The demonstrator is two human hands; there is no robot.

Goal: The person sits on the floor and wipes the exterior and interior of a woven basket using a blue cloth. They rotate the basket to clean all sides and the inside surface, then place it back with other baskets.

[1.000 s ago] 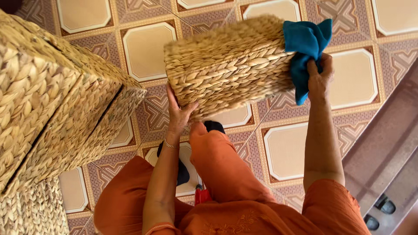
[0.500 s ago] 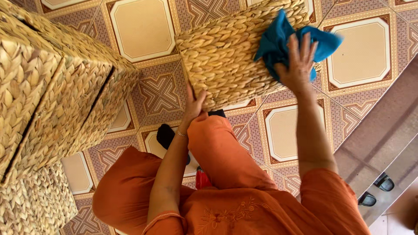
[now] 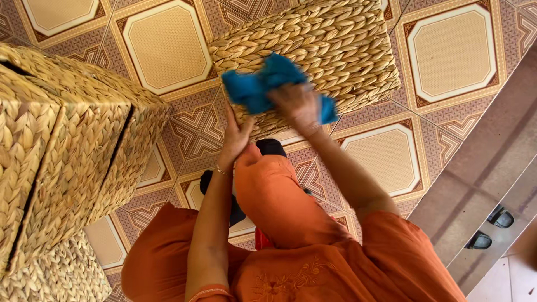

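A patterned tile floor (image 3: 168,47) fills the frame. At upper centre, the blurred right hand (image 3: 296,103) presses a blue cloth (image 3: 263,84) onto a woven basket (image 3: 330,45); the left hand (image 3: 235,137), fingers spread, braces its lower edge.

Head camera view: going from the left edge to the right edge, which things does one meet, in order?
Stacked woven boxes → left hand on the near edge of the woven basket → blue cloth → right hand, blurred, on the cloth → grey step with two dark clips.
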